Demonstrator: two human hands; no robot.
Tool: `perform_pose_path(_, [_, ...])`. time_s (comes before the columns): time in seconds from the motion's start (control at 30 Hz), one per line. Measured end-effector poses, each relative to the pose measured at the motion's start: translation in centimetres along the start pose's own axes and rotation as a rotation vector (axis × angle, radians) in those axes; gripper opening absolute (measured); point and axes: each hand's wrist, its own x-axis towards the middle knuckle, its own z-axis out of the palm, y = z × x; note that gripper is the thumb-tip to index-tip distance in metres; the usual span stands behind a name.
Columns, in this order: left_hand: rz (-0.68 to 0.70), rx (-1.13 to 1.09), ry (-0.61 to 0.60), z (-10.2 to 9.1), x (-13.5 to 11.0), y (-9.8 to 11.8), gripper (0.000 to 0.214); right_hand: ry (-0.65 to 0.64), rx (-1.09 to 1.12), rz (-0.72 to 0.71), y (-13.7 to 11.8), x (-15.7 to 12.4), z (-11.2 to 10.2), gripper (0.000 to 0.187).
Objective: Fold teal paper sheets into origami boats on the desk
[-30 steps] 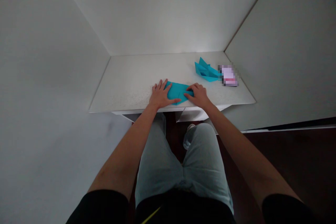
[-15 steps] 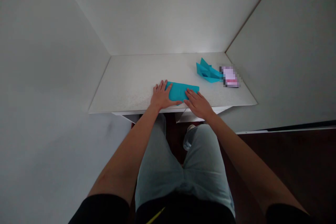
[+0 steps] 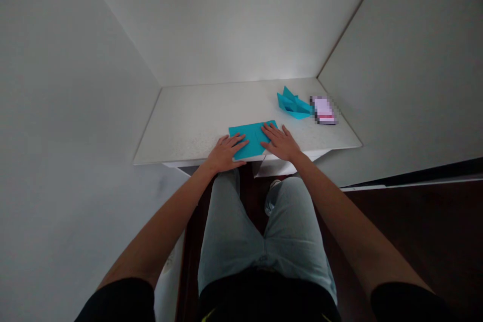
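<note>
A folded sheet of blue paper (image 3: 252,144) lies flat at the front edge of the white tabletop. My left hand (image 3: 225,153) rests on its left end, fingers spread over the paper and thumb toward the table edge. On the right end lies my right hand (image 3: 279,142), also with fingers stretched out and apart. Both palms face down, and parts of the paper are hidden beneath them. Farther back on the right stands a folded blue paper shape (image 3: 293,105) with pointed flaps, apart from both hands.
A blurred pink and white rectangular item (image 3: 323,109) lies at the right, touching the folded paper shape. White walls enclose the white table (image 3: 181,115) at the back and both sides. Below the front edge, a white panel (image 3: 277,166) shows near my knees.
The blue paper has turned, its right end now pointing farther back, and sits slightly left. My left hand has slid toward the near-left corner. The view has shifted slightly.
</note>
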Motion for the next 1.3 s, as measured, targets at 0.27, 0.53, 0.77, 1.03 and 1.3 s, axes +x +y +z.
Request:
perform_pose_path(0.27, [-0.268,-0.131,0.135,-0.7,1.2,0.8,0.034,0.022,0.038,0.002,-0.2,0.2,-0.1,0.066])
perform_pose_path(0.53, [-0.432,-0.023,0.331,0.1,3.7,4.1,0.059,0.066,-0.009,0.017,-0.6,0.0,-0.2,0.066])
perform_pose_path(0.77, [-0.371,0.008,0.255,1.2,3.1,7.6,0.045,0.095,0.005,0.031,-0.8,-0.1,-0.3,0.064])
perform_pose_path(1.03, [-0.445,-0.008,0.210,2.1,3.8,6.5,0.060,0.157,0.016,0.049,-0.7,-0.3,-0.2,0.071])
perform_pose_path(1.3, [-0.377,0.018,0.133,0.5,4.6,2.9,0.049,0.214,0.128,0.061,-0.6,-0.2,-0.7,0.057])
